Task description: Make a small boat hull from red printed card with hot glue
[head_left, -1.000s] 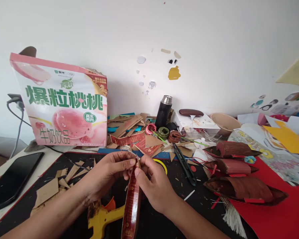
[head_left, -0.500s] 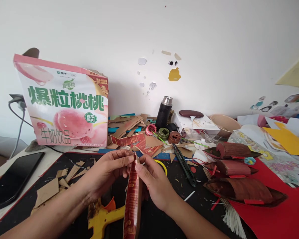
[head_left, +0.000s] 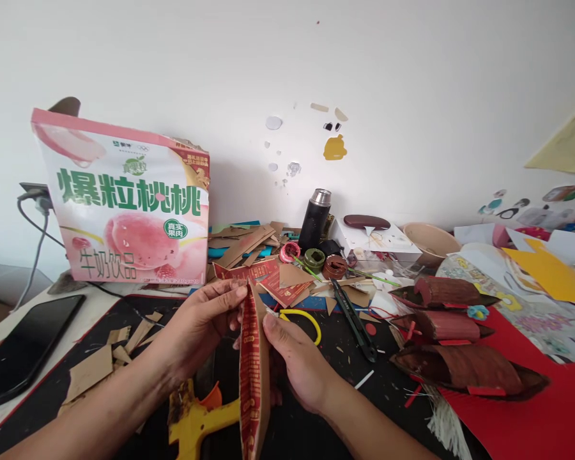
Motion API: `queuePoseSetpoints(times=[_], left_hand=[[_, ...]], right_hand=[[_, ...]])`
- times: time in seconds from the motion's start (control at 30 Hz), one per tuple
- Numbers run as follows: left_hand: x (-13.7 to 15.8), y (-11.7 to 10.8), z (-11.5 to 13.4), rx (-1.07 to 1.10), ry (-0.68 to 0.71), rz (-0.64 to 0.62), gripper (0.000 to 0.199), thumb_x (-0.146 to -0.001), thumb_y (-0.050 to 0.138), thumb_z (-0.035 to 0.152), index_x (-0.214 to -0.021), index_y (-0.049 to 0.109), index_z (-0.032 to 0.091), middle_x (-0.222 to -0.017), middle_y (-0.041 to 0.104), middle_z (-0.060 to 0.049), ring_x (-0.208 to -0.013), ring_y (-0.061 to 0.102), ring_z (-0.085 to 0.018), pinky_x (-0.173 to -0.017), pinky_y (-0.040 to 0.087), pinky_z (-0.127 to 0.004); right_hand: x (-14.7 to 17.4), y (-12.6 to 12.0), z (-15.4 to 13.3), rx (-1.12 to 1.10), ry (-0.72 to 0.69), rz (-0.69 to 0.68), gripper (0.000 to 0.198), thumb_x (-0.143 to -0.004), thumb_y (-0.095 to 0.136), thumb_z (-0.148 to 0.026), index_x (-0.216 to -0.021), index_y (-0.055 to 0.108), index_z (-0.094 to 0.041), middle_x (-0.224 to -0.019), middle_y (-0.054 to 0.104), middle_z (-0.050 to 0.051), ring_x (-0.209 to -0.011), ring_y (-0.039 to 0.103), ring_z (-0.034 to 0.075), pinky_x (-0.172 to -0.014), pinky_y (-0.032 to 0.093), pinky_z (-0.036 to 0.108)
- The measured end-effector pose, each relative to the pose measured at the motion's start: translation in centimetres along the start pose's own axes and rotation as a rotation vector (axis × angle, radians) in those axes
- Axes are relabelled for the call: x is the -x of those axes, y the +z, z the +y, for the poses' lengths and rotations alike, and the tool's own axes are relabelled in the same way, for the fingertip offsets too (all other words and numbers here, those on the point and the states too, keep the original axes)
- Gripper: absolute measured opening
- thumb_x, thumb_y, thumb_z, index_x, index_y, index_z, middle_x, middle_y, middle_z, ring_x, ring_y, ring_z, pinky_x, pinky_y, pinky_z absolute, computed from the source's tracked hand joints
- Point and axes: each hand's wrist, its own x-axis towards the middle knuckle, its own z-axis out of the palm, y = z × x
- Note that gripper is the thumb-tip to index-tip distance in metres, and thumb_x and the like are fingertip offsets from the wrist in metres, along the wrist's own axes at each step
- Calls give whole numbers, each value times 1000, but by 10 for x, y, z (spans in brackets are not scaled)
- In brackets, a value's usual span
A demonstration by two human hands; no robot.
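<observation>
A folded cardboard piece [head_left: 252, 377], printed red on one face and plain brown on the side, stands long and narrow between my hands. My left hand [head_left: 215, 313] pinches its far tip between thumb and fingers. My right hand [head_left: 297, 358] grips the brown side, thumb on top; its other fingers are mostly hidden behind the card. Just beyond the right thumb lie yellow-handled scissors [head_left: 318, 329]. Below my left wrist rests a yellow glue gun [head_left: 201, 418] with an orange trigger, partly covered by the cardboard.
Cardboard scraps [head_left: 93, 370] lie left on the black mat. A black utility knife [head_left: 354, 322] lies right of the scissors. Several brown model boats [head_left: 474, 367] sit on red paper. Behind stand paint jars [head_left: 314, 260], a black flask [head_left: 316, 220] and a pink drink carton [head_left: 134, 204]. A phone [head_left: 29, 351] lies left.
My left hand has shifted slightly left along with the cardboard tip. My right thumb has moved down from the tip to the brown side, which now shows wider.
</observation>
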Motion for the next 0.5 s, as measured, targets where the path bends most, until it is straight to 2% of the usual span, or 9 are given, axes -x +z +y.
queuePoseSetpoints(times=[0.1,0.27,0.5], left_hand=[[0,-1,-1,23,-13,-33,32,-67,98,32,-69,72,14,-55,64,2,-45,54,-8,-44,49,-18],[-1,-2,-2,55,-24,-62,32,-66,98,32,-70,72,14,-57,65,1,-46,53,-8,-46,50,-18],[-1,-2,-5,105,-27,-79,37,-69,96,42,-67,71,15,-58,64,2,-48,54,-9,-47,49,-19]], right_hand=[[-1,0,4,-39,35,9,75,-85,57,-87,-100,76,-15,-54,57,-1,-38,48,13,-32,35,22],[0,2,1,-109,26,48,72,-81,65,-85,-92,76,-15,-60,60,0,-41,45,10,-34,32,20],[3,4,1,-130,21,5,74,-83,64,-84,-98,77,-12,-74,71,6,-49,51,12,-45,40,23]])
